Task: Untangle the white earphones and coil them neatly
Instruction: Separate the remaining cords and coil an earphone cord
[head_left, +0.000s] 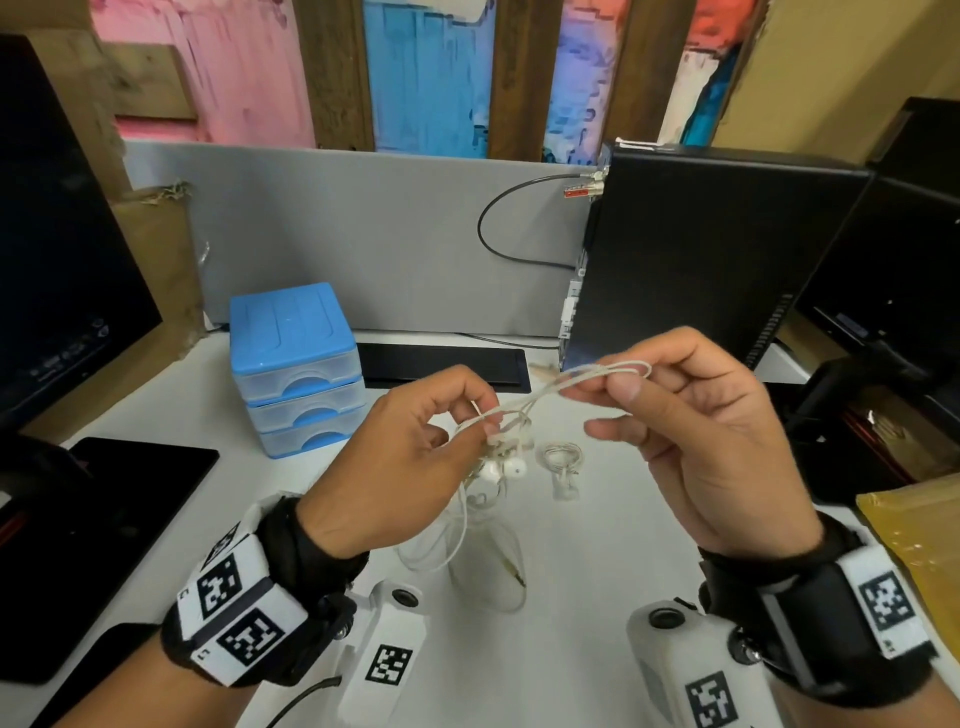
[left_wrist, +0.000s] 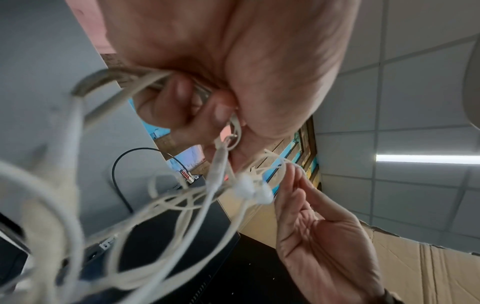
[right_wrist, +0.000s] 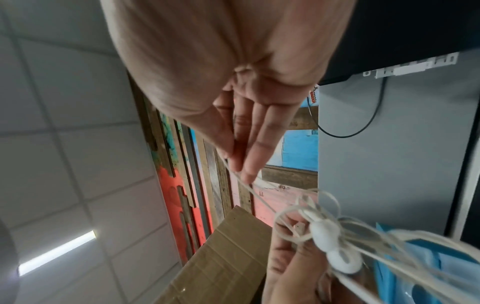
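Office workstation; white desk (head_left: 597, 545) backed by grey partition panel (head_left: 363, 234) at 12 o'clock; black desktop computer tower (head_left: 691, 260) at 1 o'clock; dark monitor (head_left: 57, 249) at 10 o'clock; blue drawer organiser (head_left: 296, 364) at 11 o'clock; tiled ceiling with strip light (left_wrist: 426, 159).

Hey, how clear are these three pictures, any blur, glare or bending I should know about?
Head view: sharp and evenly lit, straight edges bow from the wide lens. Left wrist view: the left hand and near loops of the white earphones are soft and blurred; a ceiling light glares. Right wrist view: the right hand fills the top, earbuds smeared.
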